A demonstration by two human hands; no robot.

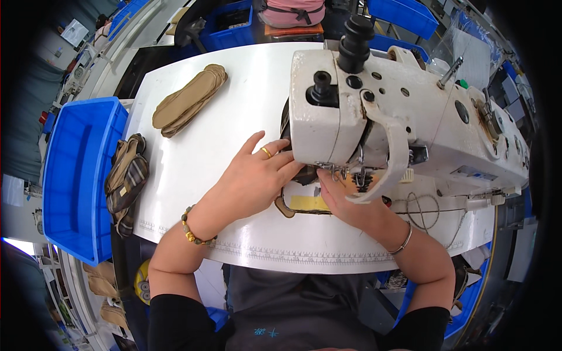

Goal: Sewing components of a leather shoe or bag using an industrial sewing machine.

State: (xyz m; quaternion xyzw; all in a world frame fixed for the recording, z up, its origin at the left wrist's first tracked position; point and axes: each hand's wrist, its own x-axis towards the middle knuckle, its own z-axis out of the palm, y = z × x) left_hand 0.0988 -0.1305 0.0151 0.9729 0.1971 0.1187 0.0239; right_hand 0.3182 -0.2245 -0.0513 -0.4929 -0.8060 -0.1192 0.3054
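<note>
Plaid cloth: a dark piece (305, 175) on the desk (257, 76), at the left side of the machine head, between the fingertips of both hands; most of it is covered.
Long axis: as far as the dark part shows, it runs away from the person, along the machine's left flank; its full outline cannot be told.
Left hand: back up (252, 181), left of the cloth, fingers stretched and loosely spread, the little finger apart; fingertips reach the cloth; the thumb is hidden, so a pinch cannot be told.
Right hand: on the near right side (351, 205), fingers nearly straight and close together, tips at the cloth; whether they grip cannot be told.
Nearer hand: both reach the cloth; the right lies closer to the presser foot area (362, 181).
Yellow patch: flat (307, 203), just on the person's side of the cloth, between the hands.
Sewing machine: white head (328, 131) over the fingertips, its arm stretching right.
Tan pieces: a long stack (190, 100), far left, slanting.
Plaid bundle: at the desk's left edge (127, 181), beside the blue bin (76, 181).
</note>
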